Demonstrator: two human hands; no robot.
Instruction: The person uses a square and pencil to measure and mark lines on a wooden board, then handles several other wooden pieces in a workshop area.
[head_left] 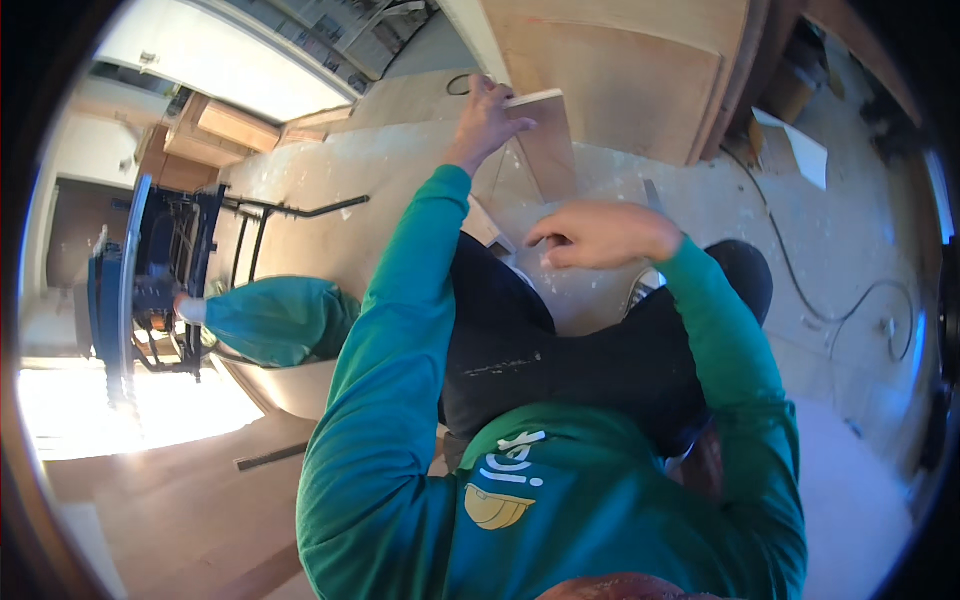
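My left hand (487, 122) reaches forward and grips the top corner of an upright wooden board (545, 150), its thumb on the face towards me. The board has a pale top edge. Below it, by my left knee, lies another short wooden piece (487, 222), partly hidden by my leg. My right hand (605, 236) hovers above the gap between my knees, fingers loosely bent and apart from the thumb, with nothing visible in it. Just beyond that hand, a narrow grey strip (653, 195) shows, too small to name.
A power saw on a black stand (180, 250) with a green dust bag (285, 320) stands at my left. Large wooden panels (610, 75) rise ahead. A dark cable (780, 240) winds over the floor at right, near a white sheet (795, 150). Wooden boxes (215, 130) stand far left.
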